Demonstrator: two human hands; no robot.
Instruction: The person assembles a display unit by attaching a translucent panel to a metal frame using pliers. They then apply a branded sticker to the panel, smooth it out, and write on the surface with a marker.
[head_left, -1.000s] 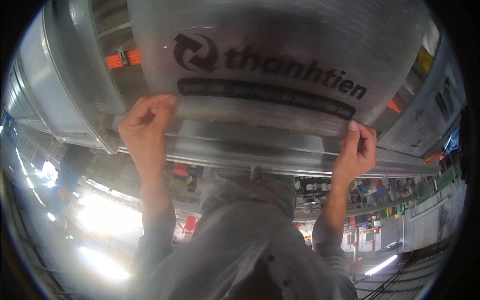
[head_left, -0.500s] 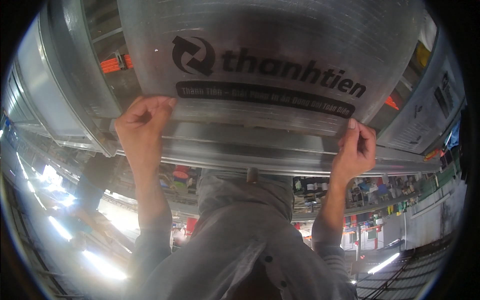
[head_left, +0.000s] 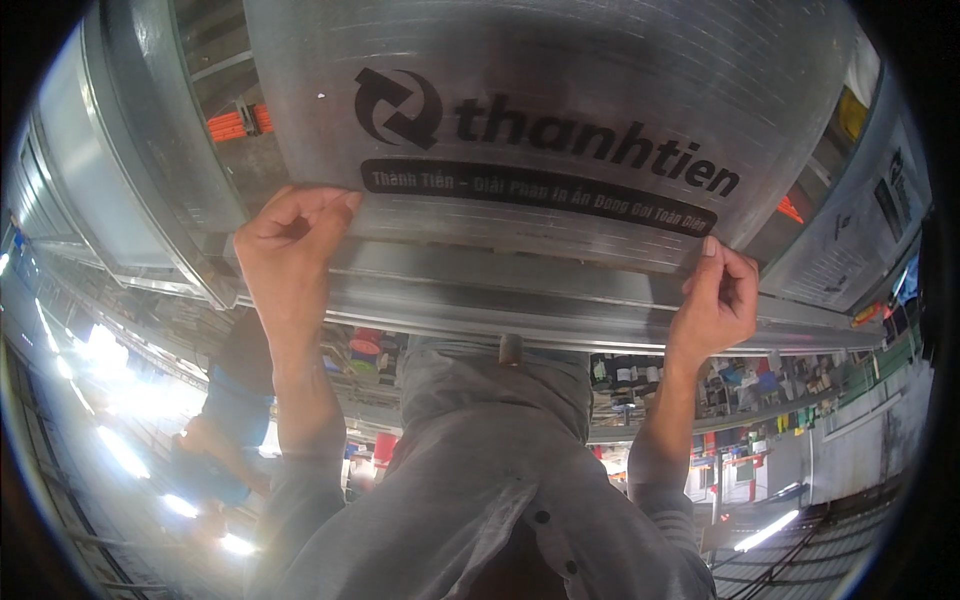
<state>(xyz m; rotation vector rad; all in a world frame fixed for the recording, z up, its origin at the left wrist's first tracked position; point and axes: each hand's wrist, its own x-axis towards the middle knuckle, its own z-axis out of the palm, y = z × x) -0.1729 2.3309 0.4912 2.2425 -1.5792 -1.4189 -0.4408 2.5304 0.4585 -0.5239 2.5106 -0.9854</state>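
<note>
- The left hand [head_left: 295, 240] pinches, with narrow grip, the near-left corner of a translucent grey plastic sheet [head_left: 560, 85] with black print.
- The right hand [head_left: 718, 300] pinches its near-right corner.
- The sheet spreads beside a long grey metal rail [head_left: 500, 288].

left hand [head_left: 292, 240]: closed in a pinch | right hand [head_left: 716, 300]: pinching too | forearms [head_left: 308, 400]: extended, well apart

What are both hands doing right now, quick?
Left hand: closed, fingertips pinching the see-through printed sheet near its left side.
Right hand: closed, pinching the same sheet near its right side.
</note>
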